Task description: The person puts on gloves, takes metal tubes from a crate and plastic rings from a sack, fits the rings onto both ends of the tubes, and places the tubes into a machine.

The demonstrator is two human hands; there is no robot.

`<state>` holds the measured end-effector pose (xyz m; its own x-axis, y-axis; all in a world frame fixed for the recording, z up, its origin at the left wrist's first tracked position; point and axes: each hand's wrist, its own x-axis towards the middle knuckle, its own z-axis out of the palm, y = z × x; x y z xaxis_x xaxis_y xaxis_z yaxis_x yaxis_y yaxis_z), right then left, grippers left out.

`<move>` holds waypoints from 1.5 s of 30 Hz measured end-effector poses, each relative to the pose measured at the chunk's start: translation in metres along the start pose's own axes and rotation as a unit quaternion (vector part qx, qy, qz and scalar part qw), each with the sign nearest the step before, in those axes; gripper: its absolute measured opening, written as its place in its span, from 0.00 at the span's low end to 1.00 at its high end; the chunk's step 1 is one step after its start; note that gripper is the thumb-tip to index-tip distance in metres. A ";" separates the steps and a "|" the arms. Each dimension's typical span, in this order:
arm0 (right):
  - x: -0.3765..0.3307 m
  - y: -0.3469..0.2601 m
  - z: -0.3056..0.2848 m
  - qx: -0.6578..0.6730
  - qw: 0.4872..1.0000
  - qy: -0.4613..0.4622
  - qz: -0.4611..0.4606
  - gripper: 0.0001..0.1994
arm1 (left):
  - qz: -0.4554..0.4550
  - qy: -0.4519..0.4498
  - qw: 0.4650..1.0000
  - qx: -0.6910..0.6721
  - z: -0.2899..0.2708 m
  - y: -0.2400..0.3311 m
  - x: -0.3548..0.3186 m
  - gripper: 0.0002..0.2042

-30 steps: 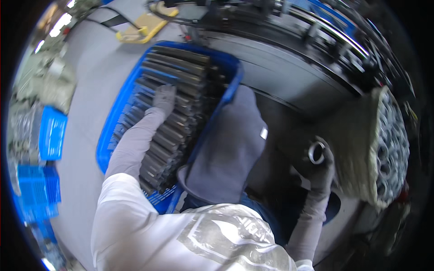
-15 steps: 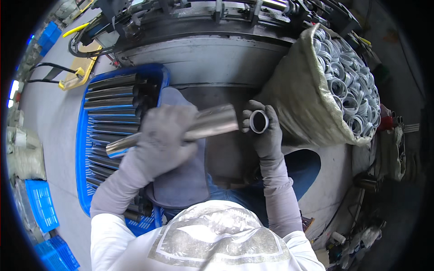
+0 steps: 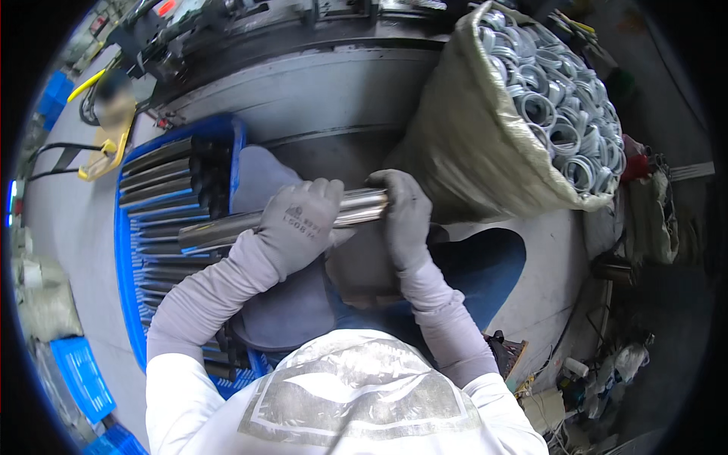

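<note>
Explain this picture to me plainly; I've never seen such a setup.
There is no robot: a fisheye camera on a person's head looks down, bending straight edges. Both gloved hands are the person's. The left hand grips a shiny metal tube; the right hand is at its right end, hiding what its palm covers. To the left, a blue basket holds rows of tubes. To the right, an open sack is full of pale rings.
</note>
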<state>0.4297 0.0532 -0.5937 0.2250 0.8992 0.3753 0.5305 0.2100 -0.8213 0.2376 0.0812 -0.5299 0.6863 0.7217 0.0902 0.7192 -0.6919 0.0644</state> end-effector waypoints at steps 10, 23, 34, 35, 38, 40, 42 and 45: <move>0.008 0.024 -0.011 0.094 0.994 0.061 0.002 0.10 | 0.143 0.196 0.921 -0.305 -0.012 0.010 -0.043 0.28; 0.133 -0.038 -0.190 -0.315 0.921 0.150 -0.172 0.22 | -0.141 0.356 0.722 -0.576 -0.120 -0.045 -0.022 0.20; 0.212 -0.045 -0.188 -0.590 0.780 -0.207 0.023 0.18 | -0.042 0.061 0.993 -0.089 -0.020 -0.009 -0.018 0.28; 0.215 -0.039 -0.192 -0.589 0.783 -0.193 0.050 0.19 | -0.041 0.059 0.994 -0.081 -0.020 -0.009 -0.017 0.28; 0.191 -0.040 -0.201 -0.504 0.864 -0.018 -0.020 0.29 | -0.047 0.070 0.990 -0.110 -0.019 -0.014 -0.019 0.26; 0.159 -0.073 -0.197 -0.346 0.913 0.117 -0.182 0.25 | -0.059 0.058 0.991 -0.103 -0.018 -0.014 -0.027 0.25; 0.137 -0.063 -0.186 -0.229 0.945 0.091 -0.215 0.23 | -0.041 0.062 0.993 -0.097 -0.016 -0.016 -0.018 0.23; 0.150 -0.027 -0.184 -0.375 0.914 0.088 -0.130 0.20 | -0.016 0.071 0.992 -0.100 -0.012 -0.014 -0.014 0.22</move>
<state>0.5996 0.1115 -0.4357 0.1042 0.7668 0.6334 0.9807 0.0269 -0.1938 0.2165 0.0811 -0.5204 0.6314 0.7426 0.2233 0.6939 -0.6697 0.2647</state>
